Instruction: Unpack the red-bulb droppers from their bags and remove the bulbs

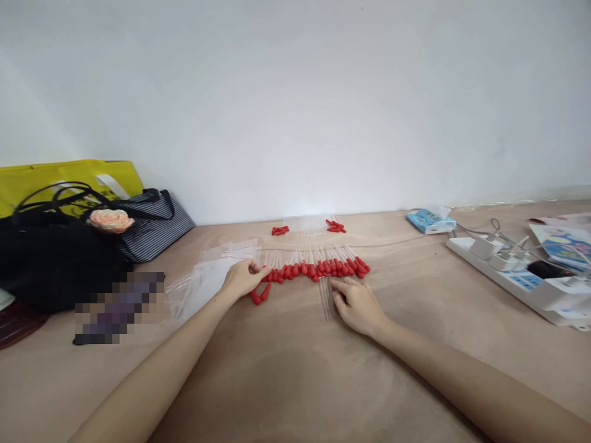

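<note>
Red-bulbed droppers (296, 271), clear bags (207, 282) left, tissue pack (427, 221) and power strip (525, 282) right

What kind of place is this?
Probably a home or small office, hedged: a table against a plain wall, with a black bag, tissue pack and power strip on it.
</note>
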`<state>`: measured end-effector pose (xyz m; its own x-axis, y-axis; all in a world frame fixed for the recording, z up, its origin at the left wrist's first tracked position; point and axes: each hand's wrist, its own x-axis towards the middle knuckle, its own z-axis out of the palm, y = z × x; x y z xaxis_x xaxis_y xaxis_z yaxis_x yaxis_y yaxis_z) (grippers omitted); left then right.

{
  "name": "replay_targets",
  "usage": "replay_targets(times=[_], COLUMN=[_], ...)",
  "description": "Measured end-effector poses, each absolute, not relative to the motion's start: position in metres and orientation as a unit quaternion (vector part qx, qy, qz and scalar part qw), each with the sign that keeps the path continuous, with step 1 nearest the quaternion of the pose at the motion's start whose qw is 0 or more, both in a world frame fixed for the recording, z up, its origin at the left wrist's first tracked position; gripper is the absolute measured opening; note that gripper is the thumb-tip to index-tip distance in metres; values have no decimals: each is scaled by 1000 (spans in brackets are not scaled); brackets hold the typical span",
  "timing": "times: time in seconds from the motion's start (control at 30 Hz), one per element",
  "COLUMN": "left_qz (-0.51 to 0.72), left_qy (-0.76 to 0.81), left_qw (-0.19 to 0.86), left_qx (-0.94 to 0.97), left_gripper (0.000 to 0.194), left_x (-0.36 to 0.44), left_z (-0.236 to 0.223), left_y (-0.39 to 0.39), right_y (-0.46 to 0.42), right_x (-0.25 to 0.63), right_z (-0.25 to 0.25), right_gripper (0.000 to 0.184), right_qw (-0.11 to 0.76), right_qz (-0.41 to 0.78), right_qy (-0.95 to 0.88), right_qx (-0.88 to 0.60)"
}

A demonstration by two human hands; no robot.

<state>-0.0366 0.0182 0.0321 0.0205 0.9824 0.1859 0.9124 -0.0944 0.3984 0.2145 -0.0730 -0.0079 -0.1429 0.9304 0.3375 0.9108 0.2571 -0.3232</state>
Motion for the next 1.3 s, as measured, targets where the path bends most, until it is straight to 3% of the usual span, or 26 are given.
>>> replay_targets(times=[0.43,0.53,0.63,0.73,0.9,1.13,1.3], left_qz=[278,328,324,289,298,316,276], left_qy=[666,575,424,333,265,262,260], left_qw=[10,-32,-55,-68,-101,-76,-69], left_qx=[692,749,844,895,911,909,923], left_gripper=[15,14,13,12,13,10,29], left_x=[-34,-28,-17,-2,16,19,17], left_z=[38,36,29,22,12,8,4], left_y=[9,-10,-30,-43,-45,-45,-40], right_y=[-68,-66,-66,-68,-69,-66,-68], right_x=[222,227,233,238,236,230,228], right_z=[-15,-17,-14,-9,-5,-8,-7], right_gripper=[18,20,38,49,34,14,17], right_qw=[347,408,455,419,339,355,376], right_qz=[50,22,-45,-112,-160,-145,-156], right_qy=[-724,-725,-732,-779,-841,-852,-855], right_qx=[-594,-554,-505,-453,-390,-356,-322])
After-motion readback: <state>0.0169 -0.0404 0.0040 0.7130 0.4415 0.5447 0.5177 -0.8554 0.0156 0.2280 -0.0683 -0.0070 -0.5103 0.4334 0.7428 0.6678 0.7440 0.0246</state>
